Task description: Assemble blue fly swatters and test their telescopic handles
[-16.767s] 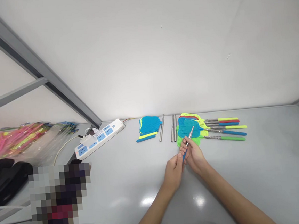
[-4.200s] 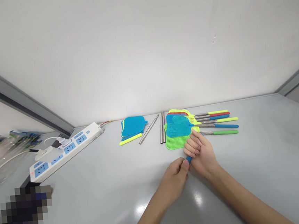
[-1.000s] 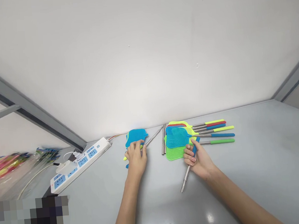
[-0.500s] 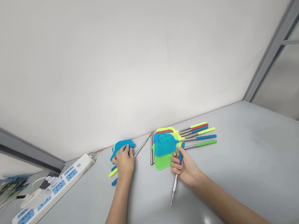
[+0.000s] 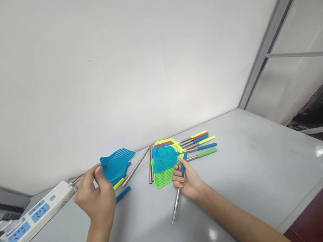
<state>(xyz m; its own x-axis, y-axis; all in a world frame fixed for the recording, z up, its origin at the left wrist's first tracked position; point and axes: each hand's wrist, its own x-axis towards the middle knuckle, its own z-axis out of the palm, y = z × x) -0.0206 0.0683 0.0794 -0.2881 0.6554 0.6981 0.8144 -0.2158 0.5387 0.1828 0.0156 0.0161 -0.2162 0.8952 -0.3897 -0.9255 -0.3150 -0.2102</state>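
My left hand (image 5: pixel 95 190) pinches the edge of a blue fly swatter head (image 5: pixel 119 157), a slatted flat piece lifted and tilted above the table. Under it lies another blue head (image 5: pixel 117 174), partly covered. My right hand (image 5: pixel 188 181) is wrapped round the blue grip of a metal swatter handle (image 5: pixel 176 204), whose bare steel end points down toward me. Just beyond that hand lies a pile of fly swatters with blue (image 5: pixel 165 164), green (image 5: pixel 163 179), yellow and red heads, their coloured grips pointing right.
Loose metal rods (image 5: pixel 135 167) lie between the hands. Yellow (image 5: pixel 118 184) and blue (image 5: pixel 123 194) grips are beside my left hand. A white power strip (image 5: pixel 42 214) with plugs runs along the left. A white wall (image 5: pixel 146 81) rises behind the grey table (image 5: pixel 234 175).
My left hand has picked up a blue swatter head from the small stack and moved left with it. My right hand keeps hold of the handle. The view has turned right.
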